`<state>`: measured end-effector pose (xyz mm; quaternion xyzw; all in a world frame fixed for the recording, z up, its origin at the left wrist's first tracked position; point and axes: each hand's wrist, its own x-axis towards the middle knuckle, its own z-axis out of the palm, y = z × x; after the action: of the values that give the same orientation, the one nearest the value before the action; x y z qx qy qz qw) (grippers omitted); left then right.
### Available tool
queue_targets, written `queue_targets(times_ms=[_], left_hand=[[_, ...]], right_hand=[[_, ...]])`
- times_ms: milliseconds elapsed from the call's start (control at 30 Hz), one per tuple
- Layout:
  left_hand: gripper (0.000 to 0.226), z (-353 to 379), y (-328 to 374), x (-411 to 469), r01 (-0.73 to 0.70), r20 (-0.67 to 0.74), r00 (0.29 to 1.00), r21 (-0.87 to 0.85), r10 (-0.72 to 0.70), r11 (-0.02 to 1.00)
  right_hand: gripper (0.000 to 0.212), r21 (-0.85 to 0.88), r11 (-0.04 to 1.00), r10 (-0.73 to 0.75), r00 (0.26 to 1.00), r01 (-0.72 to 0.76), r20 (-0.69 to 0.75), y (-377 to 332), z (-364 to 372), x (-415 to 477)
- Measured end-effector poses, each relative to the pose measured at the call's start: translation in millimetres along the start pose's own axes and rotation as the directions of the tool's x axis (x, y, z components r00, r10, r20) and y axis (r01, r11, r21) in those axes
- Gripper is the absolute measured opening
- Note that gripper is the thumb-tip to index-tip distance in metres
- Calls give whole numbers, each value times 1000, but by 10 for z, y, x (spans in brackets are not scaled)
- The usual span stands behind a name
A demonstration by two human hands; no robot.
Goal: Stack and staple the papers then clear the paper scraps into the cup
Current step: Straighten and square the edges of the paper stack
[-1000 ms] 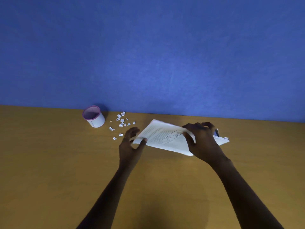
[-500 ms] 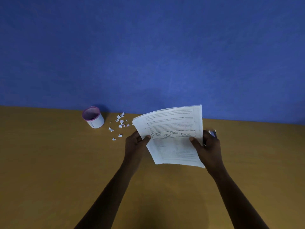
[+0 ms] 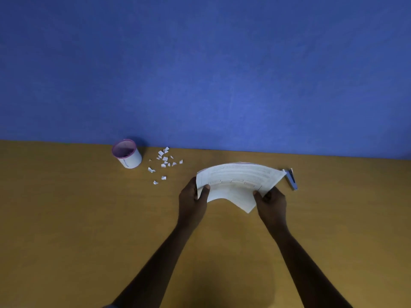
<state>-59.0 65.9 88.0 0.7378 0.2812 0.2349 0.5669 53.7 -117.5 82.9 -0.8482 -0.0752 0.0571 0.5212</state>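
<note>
A stack of white printed papers (image 3: 238, 181) bows upward in the middle, held just above the wooden table (image 3: 66, 230). My left hand (image 3: 192, 202) pinches its left edge and my right hand (image 3: 271, 202) pinches its lower right edge. A small blue stapler (image 3: 291, 179) lies on the table just right of the papers. Several white paper scraps (image 3: 163, 164) are scattered to the left of the papers. A white cup (image 3: 127, 153) with a purple rim stands upright left of the scraps, near the wall.
A blue wall (image 3: 200, 74) rises directly behind the table's far edge. Bare tabletop stretches to the left, right and front of my arms.
The papers were lifted off the table and held upright, then tilted back down and bowed between both hands. The stapler, earlier behind my right hand, is now in plain view.
</note>
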Motion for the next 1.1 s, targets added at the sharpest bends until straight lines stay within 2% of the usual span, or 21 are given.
queue_targets(times_ms=[133,267,333,467,600,700,833,933,1100], left_hand=[[56,22,-2,51,62,17,998,-58,-61,996],[46,12,-16,159,105,7,994,-96,-105,990],[40,9,-8,202,118,18,993,-92,-117,989],[44,8,89,214,86,32,996,-81,-83,993],[38,16,57,248,81,26,997,-89,-79,993],[42,28,-26,226,112,40,993,-83,-109,990],[52,22,1,258,134,48,991,-152,-128,979],[46,42,68,287,182,102,981,-214,-163,960],[33,104,84,275,230,133,970,-206,-206,951]], right_hand=[[37,9,999,-45,999,45,-20,13,33,9],[45,82,995,-56,998,58,-24,-29,23,64],[41,101,994,-52,999,53,-11,-27,22,97],[30,111,991,-78,997,79,-8,-13,19,144],[28,117,988,-104,994,105,-16,-26,15,166],[28,119,989,-86,996,85,1,31,27,151],[40,194,979,-67,997,59,35,47,5,173],[43,280,960,-33,997,10,77,38,10,197],[39,376,925,6,995,-43,99,-21,35,168]])
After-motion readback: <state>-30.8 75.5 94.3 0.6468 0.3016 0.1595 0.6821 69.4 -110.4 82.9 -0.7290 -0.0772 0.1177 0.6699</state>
